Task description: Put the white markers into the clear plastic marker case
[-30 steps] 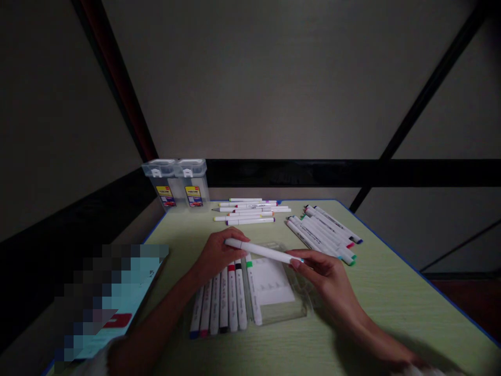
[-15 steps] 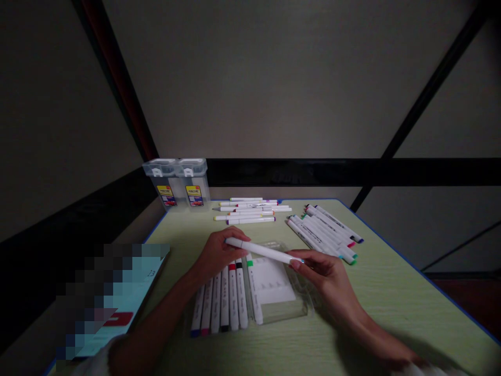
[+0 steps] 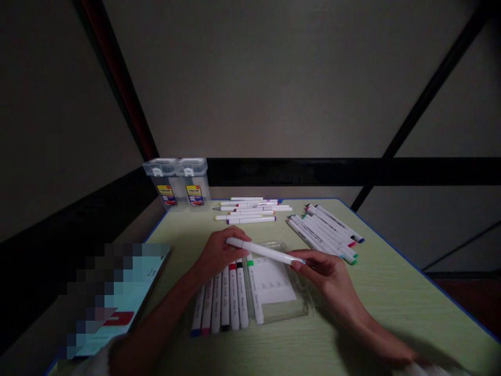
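Note:
A white marker [image 3: 266, 251] with blue-tinted ends slants across the middle, held up between both hands. My left hand [image 3: 222, 249] pinches its left end, and my right hand [image 3: 323, 270] grips the right end between thumb and fingers. Beneath it lies an open clear plastic case [image 3: 287, 313]. A green-banded marker [image 3: 255, 292] lies in the case's right half beside a white insert [image 3: 276, 282]. To its left, several white markers [image 3: 225, 300] stand side by side in a row, with blue, pink and black ends; my left hand hides some of their tops.
Several slim white pens [image 3: 250, 220] lie loosely at the back of the table. On the right is a pile of white markers [image 3: 321, 232]. Two clear lidded boxes [image 3: 191, 183] stand at the back left. A light-blue booklet [image 3: 136, 292], partly blurred out, lies at the left edge.

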A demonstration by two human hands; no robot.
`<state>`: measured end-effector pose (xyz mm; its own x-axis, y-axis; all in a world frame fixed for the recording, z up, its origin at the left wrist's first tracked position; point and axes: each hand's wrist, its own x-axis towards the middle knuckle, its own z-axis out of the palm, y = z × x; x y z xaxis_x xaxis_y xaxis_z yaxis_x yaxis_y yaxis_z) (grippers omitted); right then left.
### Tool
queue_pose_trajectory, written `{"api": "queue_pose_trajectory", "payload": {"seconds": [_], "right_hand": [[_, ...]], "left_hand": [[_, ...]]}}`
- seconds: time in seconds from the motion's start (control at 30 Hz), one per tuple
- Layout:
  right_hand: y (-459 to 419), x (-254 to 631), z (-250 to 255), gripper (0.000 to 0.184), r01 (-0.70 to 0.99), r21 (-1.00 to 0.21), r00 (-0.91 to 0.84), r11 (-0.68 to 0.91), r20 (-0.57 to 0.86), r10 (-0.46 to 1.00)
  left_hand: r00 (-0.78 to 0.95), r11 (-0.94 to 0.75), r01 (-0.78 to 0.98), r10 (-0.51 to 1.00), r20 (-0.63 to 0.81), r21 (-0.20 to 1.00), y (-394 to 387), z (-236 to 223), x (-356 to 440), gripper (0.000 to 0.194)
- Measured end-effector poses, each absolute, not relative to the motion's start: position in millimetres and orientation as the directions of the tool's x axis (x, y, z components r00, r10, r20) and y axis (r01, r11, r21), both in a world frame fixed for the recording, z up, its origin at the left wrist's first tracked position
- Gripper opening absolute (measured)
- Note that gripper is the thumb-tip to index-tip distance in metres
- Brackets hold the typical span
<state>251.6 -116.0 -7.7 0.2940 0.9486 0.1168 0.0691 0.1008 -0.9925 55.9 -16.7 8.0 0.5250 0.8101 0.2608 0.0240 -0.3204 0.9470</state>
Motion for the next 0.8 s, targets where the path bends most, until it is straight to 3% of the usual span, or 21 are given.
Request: {"api": "queue_pose_trajectory", "payload": {"seconds": [0.5, 0.8], "right_hand": [[-117.1, 249.0, -6.7, 0.019, 0.032, -0.994, 0.318, 0.107, 0.112, 0.941], [-119.2, 245.4, -6.5, 0.026, 0.047, -0.991, 0.260, 0.124, 0.132, 0.957]], "left_hand": [[0.491, -0.264, 0.017, 0.842, 0.222, 0.964, -18.4, 9.5, 56.6, 0.014], [0.407, -0.136, -0.176, 0.892, 0.198, 0.975, -11.8, 3.9, 56.9, 0.042]]}}
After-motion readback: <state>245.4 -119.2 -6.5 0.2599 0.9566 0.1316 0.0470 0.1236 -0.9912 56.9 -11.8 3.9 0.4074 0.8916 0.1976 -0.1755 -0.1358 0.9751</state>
